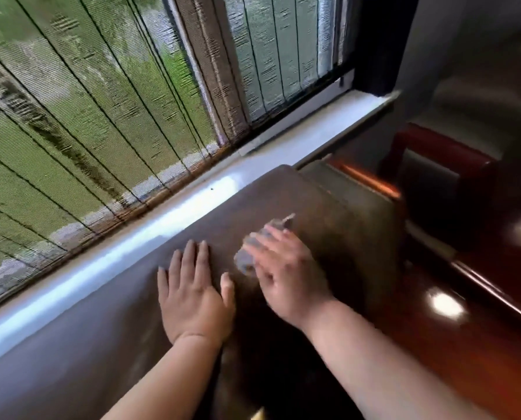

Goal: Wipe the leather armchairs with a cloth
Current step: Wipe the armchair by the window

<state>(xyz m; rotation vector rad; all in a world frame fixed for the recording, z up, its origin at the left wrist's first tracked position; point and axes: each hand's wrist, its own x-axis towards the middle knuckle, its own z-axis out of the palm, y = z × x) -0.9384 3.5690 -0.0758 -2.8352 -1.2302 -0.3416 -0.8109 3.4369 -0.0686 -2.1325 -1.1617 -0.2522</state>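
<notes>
The dark brown leather top of an armchair back (pixel 319 213) runs along under a window. My left hand (pixel 194 291) lies flat on the leather with its fingers spread and straight. Just to its right, my right hand (pixel 286 274) presses a small grey cloth (pixel 253 250) onto the leather. The fingers lie fairly straight over the cloth, which is blurred. Part of the cloth sticks out beyond the fingertips, and the rest is hidden under the hand.
A white window sill (pixel 168 219) runs right behind the chair back, with a screened window and vertical bars (pixel 101 116) above it. To the right stand glossy red-brown wooden furniture (pixel 453 322) and a wooden armrest (pixel 371 180).
</notes>
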